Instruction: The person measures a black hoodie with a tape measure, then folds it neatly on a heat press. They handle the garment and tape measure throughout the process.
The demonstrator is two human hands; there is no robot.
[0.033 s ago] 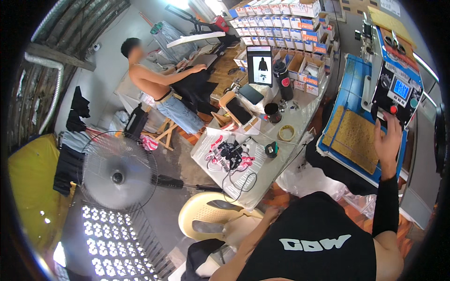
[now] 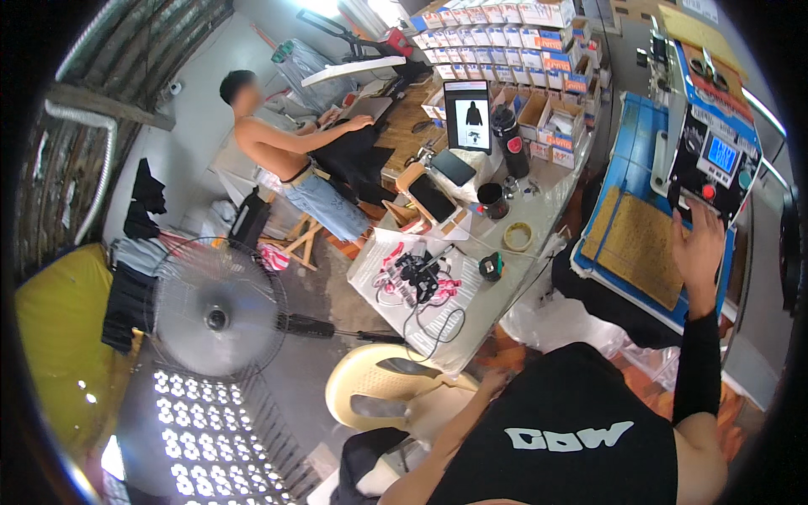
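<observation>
On the right stands a heat press (image 2: pixel 722 160) with a lit blue display and a red button. My right hand (image 2: pixel 700 248) is at the front of its control box, with the fingers curled round a black handle (image 2: pixel 683 210). Beneath that arm, a brown pad (image 2: pixel 633 248) lies on the blue-covered press bed (image 2: pixel 619 160), crossed by a dark blue cord. My left hand (image 2: pixel 495 383) hangs low beside my black shirt, near a cream plastic chair (image 2: pixel 341 383); its fingers are too hidden to read.
A plastic-covered table (image 2: pixel 497 290) carries cables, a tape roll (image 2: pixel 517 236), a black tumbler (image 2: pixel 509 139) and a tablet (image 2: pixel 467 118). Small boxes (image 2: pixel 513 59) are stacked behind. A standing fan (image 2: pixel 217 320) is at left; another person (image 2: pixel 278 151) handles black cloth at a far table.
</observation>
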